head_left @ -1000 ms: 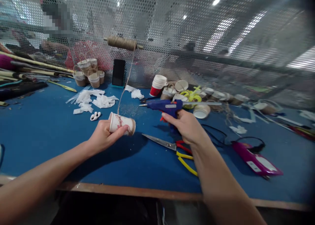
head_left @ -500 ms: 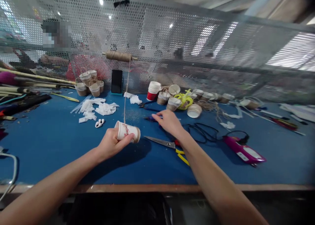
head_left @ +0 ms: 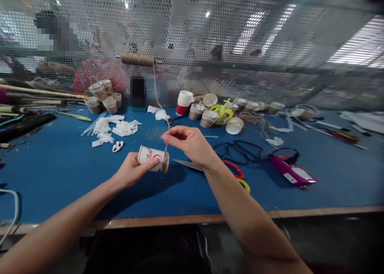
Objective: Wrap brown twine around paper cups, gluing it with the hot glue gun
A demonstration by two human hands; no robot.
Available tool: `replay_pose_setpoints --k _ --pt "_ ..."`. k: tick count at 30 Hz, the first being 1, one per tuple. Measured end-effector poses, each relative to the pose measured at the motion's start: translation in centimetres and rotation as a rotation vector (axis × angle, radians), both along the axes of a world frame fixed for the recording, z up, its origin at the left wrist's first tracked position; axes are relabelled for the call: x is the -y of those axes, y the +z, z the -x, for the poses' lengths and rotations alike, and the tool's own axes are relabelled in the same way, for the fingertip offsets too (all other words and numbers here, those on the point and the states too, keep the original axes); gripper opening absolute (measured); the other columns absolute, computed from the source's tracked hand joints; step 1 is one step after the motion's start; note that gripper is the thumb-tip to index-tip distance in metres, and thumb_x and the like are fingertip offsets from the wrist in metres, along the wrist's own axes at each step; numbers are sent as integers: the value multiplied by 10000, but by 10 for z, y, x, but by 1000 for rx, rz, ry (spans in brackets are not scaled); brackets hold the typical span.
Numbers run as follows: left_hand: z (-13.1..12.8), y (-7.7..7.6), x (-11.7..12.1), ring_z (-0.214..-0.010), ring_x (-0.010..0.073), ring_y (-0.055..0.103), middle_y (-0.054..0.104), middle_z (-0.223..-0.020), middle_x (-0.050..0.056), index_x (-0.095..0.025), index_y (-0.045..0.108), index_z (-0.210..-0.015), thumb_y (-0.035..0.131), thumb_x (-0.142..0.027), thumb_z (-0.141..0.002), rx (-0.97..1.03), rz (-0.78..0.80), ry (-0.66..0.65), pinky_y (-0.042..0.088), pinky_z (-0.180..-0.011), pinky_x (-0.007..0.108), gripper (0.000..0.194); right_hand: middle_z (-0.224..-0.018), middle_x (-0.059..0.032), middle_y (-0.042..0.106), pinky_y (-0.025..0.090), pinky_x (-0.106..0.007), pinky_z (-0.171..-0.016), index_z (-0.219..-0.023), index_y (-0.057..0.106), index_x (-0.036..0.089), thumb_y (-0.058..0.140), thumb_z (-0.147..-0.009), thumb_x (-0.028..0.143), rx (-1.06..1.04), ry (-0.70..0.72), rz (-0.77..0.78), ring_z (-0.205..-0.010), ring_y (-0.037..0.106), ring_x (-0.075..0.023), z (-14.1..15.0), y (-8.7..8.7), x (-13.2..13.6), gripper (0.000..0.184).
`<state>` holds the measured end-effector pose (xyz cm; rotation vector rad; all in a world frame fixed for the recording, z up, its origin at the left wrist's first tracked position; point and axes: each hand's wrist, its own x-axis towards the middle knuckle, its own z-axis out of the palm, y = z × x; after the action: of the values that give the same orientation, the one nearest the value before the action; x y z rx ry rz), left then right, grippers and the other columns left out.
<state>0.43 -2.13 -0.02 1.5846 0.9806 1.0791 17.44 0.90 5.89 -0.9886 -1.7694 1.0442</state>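
— What are the hands gripping?

— The left hand (head_left: 129, 171) wraps its fingers and thumb around a small paper cup (head_left: 151, 158), white with a red print, lying sideways above the blue table (head_left: 60, 166). The right hand (head_left: 192, 142) pinches a thin brown twine (head_left: 158, 94) between thumb and fingertips, just at 1 o'clock of the cup.

— Where does the twine run?

— Up and to 11 o'clock, to a twine spool (head_left: 137, 59) of rough brown cord hung on a rod across the perforated metal screen (head_left: 210, 38). Below the pinch it drops to the cup's brown end (how it is fixed there I cannot make out).

— What lies around the hands?

— Scissors (head_left: 237, 174) with red and yellow loop handles lie at 3 o'clock of the cup, their blade partly hidden behind the right wrist. Farther at 3 o'clock sits a glossy magenta device (head_left: 289, 171) with a black cord (head_left: 240, 150) coiled beside it. At 10 o'clock are crumpled white scraps (head_left: 120, 127) and, beyond them, twine-wrapped cups with handles (head_left: 102, 96). At 1 o'clock stands a stack of red-and-white cups (head_left: 183, 103) beside a yellow plastic tangle (head_left: 222, 113).

— Anything unclear?

— Behind the mesh a person in red (head_left: 90, 72) is only a blur, and the right end of the table smears out.
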Motion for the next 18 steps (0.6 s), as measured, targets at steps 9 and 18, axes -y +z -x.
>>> replay_pose_setpoints --k 9,18 --pt "0 4 5 -434 73 421 585 -493 6 -107 660 -638 581 -303 -731 -15 -26 8 397 -413 183 231 -650 14 588 421 -243 -625 -717 624 148 635 -679 334 8 -42 17 -598 504 -92 -1 -5 -4 190" --pt "3 9 9 -415 61 341 456 -452 -32 -131 584 -537 578 -254 -726 -45 -110 -11 330 -374 171 226 -631 17 576 402 -235 -602 -702 612 136 623 -690 303 61 -48 61 -584 490 -83 -2 -9 -3 167"
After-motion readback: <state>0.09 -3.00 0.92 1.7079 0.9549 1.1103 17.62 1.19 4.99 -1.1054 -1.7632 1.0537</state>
